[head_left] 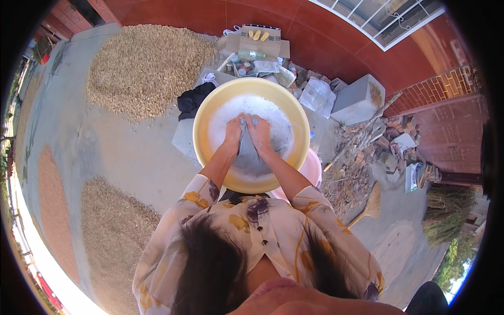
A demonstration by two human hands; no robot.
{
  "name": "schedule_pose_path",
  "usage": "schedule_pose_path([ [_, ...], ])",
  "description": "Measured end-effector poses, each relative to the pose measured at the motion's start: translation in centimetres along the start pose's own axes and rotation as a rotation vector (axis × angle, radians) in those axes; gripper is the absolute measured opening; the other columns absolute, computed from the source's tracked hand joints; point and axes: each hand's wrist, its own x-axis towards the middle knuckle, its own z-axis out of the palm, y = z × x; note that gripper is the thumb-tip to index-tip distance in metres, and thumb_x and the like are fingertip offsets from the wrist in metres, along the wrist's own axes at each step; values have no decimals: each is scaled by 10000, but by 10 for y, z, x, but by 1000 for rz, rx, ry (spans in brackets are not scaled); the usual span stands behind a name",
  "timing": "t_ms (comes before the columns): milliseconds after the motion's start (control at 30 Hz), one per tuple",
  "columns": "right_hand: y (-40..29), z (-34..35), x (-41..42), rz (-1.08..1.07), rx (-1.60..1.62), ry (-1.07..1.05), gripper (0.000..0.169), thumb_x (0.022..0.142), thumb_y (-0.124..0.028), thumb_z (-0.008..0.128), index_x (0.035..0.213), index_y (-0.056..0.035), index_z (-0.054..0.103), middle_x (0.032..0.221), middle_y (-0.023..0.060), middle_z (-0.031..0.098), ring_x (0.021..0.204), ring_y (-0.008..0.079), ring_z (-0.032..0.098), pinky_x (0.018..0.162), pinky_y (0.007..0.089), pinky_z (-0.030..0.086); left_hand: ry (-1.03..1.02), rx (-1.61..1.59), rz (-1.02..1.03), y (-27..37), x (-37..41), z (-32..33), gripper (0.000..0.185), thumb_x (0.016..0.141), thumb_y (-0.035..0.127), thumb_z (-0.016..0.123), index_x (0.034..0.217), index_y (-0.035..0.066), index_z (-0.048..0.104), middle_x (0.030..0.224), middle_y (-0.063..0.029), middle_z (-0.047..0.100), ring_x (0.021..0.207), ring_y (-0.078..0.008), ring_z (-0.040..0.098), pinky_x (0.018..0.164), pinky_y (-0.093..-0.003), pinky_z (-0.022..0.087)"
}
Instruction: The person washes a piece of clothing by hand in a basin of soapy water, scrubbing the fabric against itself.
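A large yellow plastic basin (pixel 199 130) stands in front of me, holding water topped with white suds (pixel 252 103). Over its middle, my left hand (pixel 234 129) and my right hand (pixel 260 132) are side by side, both closed on a wet grey cloth (pixel 246 145). The thumbs point away from me and grip the cloth's upper part. Its lower part spreads down into the cloudy water, where the outline is lost. Foam clings to both wrists.
A pink basin (pixel 313 167) sits partly under the yellow one at the right. Black cloth (pixel 193 100) lies to the left. Behind are a cardboard box (pixel 262 39) with corncobs, and a grain heap (pixel 145 69). Rubble (pixel 388 141) and a broom (pixel 370 204) lie at right.
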Motion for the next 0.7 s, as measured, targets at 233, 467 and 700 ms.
schedule_pose_path([
  [233, 50, -30, 24, -13, -361, -48, 282, 913, -315, 593, 1105, -120, 663, 799, 214, 665, 807, 419, 643, 725, 480, 509, 41, 263, 128, 37, -35, 9, 296, 956, 314, 556, 987, 28, 625, 959, -65, 636, 844, -155, 595, 715, -319, 477],
  [467, 75, -42, 36, -47, -252, -139, 467, 887, -328, 616, 1313, -145, 562, 1064, 242, 637, 1077, 360, 598, 940, 433, 457, 77, 261, -27, 9, -4, -55, 541, 937, 425, 584, 1338, 72, 500, 1296, -125, 551, 1206, -212, 506, 938, -360, 460],
  [700, 7, 1, -5, 78, 197, -376, 479, 878, -327, 655, 1207, 20, 622, 993, 181, 700, 865, 256, 671, 818, 336, 512, -158, -190, -209, 4, 0, -44, 543, 979, 461, 439, 1359, 76, 496, 1298, -124, 575, 1139, -268, 574, 976, -399, 470],
])
